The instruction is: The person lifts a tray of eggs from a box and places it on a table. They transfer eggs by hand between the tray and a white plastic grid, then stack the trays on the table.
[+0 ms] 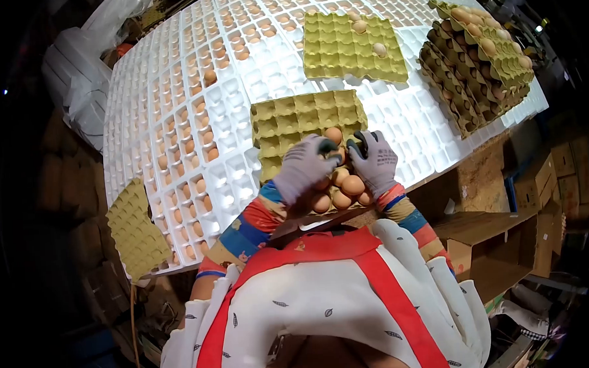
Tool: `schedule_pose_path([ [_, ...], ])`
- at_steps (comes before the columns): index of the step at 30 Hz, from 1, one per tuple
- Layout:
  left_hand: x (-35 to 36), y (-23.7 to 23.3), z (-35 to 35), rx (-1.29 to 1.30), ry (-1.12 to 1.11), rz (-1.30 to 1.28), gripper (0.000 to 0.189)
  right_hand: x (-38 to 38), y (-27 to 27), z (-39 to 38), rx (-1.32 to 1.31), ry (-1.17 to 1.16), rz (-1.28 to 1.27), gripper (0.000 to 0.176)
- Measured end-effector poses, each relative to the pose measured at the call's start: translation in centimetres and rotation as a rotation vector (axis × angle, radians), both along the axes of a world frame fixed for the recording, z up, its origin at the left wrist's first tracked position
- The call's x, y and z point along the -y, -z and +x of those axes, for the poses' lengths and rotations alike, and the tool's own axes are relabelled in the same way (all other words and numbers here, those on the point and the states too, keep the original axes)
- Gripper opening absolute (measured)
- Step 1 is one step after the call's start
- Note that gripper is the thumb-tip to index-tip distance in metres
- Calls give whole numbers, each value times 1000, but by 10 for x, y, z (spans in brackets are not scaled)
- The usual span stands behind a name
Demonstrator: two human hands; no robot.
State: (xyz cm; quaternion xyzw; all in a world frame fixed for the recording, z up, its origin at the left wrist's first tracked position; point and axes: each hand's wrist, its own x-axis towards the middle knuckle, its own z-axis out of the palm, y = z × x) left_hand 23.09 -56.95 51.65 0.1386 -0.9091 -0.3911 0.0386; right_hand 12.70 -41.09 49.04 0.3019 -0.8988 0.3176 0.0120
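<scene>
Eggs (353,185) sit in the near right part of a yellow-green pulp tray (285,112), below and between the two hands, while one more egg (332,135) lies just beyond the left fingertips, which look slightly nearer to it than the right ones. It appears almost round from above, so its long axis cannot be told. The gloved left hand (305,164) reaches in across the tray from the left, back of the hand up, its dark-tipped fingers curled towards the right hand (374,159). That hand comes over the tray's right side, wrist low and knuckles raised, fingers bent down and inward. The two sets of fingertips stand apart with a narrow gap between; whether either hand is closed on an egg cannot be told, since the fingers cover the spot.
</scene>
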Motion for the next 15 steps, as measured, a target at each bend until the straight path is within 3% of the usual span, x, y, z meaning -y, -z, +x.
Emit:
schedule_pose_path([
  [1,-15,3,1,-49,42,-222,41,-6,7,2,1,0,-95,27],
  [3,-22,4,-7,121,118,-248,41,-16,11,5,15,9,-371,26],
  [5,-20,-13,-14,239,186,-336,36,-26,4,5,253,-70,-708,33],
  [7,-12,-11,-18,189,308,-488,33,-40,-12,14,128,-306,-424,38],
  [8,-10,-7,-21,160,348,-537,32,-42,-43,22,-33,-504,-136,44],
  [9,-10,-1,-26,132,388,-586,31,-44,-34,23,-125,-666,40,43],
  [11,-8,1,-30,115,465,-600,29,-50,-21,19,-74,-679,-8,38],
  [13,-3,-1,-35,129,520,-541,26,-58,-23,5,550,-490,-340,33],
  [15,7,6,-31,-12,419,-393,35,-61,-16,-20,1119,-330,-927,26],
])
